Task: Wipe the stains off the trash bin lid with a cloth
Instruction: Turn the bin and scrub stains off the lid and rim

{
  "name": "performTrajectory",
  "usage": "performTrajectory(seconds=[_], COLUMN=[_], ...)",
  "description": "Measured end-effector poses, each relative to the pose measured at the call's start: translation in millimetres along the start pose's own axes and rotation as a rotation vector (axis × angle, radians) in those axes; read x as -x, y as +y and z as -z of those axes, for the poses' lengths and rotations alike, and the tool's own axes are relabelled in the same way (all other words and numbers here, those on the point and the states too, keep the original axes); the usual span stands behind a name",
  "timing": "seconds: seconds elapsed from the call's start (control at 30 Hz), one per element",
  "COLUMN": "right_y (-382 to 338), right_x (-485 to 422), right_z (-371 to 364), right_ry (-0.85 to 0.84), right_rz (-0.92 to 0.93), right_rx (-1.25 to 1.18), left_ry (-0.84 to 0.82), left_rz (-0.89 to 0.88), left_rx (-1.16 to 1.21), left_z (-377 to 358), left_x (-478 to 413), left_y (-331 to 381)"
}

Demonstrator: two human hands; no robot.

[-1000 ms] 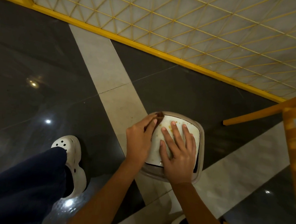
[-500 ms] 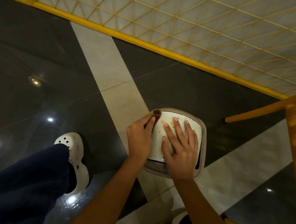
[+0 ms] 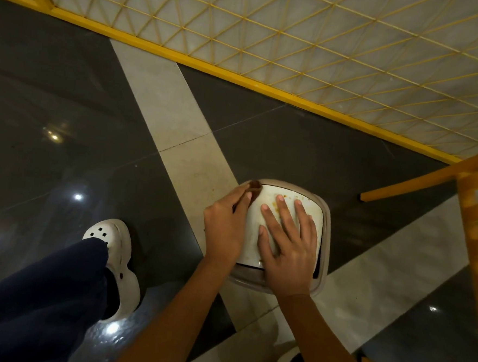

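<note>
Here, left hand (image 3: 224,228) pinches brown cloth (image 3: 256,186), right hand (image 3: 289,246) flat on lid (image 3: 268,194) near chair (image 3: 477,240).

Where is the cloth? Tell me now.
In the head view, the cloth sits at the far left corner of the trash bin lid, pinched in the fingertips of the left hand, left of the right hand lying flat on it.

The left hand (image 3: 225,225), knuckles up, pinches a cloth (image 3: 255,186) at its fingertips, while the right hand (image 3: 291,246) lies palm down, fingers straight and spread.
</note>
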State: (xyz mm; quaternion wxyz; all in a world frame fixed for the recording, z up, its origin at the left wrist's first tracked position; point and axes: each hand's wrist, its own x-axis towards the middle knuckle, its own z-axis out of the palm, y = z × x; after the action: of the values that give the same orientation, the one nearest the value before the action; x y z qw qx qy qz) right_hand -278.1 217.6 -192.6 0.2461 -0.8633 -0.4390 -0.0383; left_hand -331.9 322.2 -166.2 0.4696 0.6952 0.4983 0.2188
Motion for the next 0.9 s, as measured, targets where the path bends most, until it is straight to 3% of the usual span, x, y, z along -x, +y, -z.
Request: performTrajectory(seconds=[0.17, 0.3, 0.5, 0.7, 0.9], right_y=[3.8, 0.8, 1.4, -4.9, -3.6], right_x=[1.3, 1.0, 0.7, -0.8, 0.5], right_z=[-3.0, -0.8, -0.2, 3.5, 4.1], right_ry=[-0.008, 0.009, -0.036, -0.028, -0.048], right_rz=[0.009, 0.003, -0.006, -0.083, -0.083], right_rx=[-0.002, -0.003, 0.021, -0.042, -0.037], left_ry=[-0.039, -0.02, -0.047, -0.006, -0.012], left_rz=[-0.011, -0.157, -0.118, -0.24, -0.127], left_rx=[-0.04, -0.057, -0.076, -0.102, -0.073], left_z=[-3.9, 1.0, -3.6, 8.1, 1.6], left_x=[-29.6, -3.2, -18.2, 22.9, 1.5], left_y=[5.5, 0.6, 7.7, -7.8, -3.6])
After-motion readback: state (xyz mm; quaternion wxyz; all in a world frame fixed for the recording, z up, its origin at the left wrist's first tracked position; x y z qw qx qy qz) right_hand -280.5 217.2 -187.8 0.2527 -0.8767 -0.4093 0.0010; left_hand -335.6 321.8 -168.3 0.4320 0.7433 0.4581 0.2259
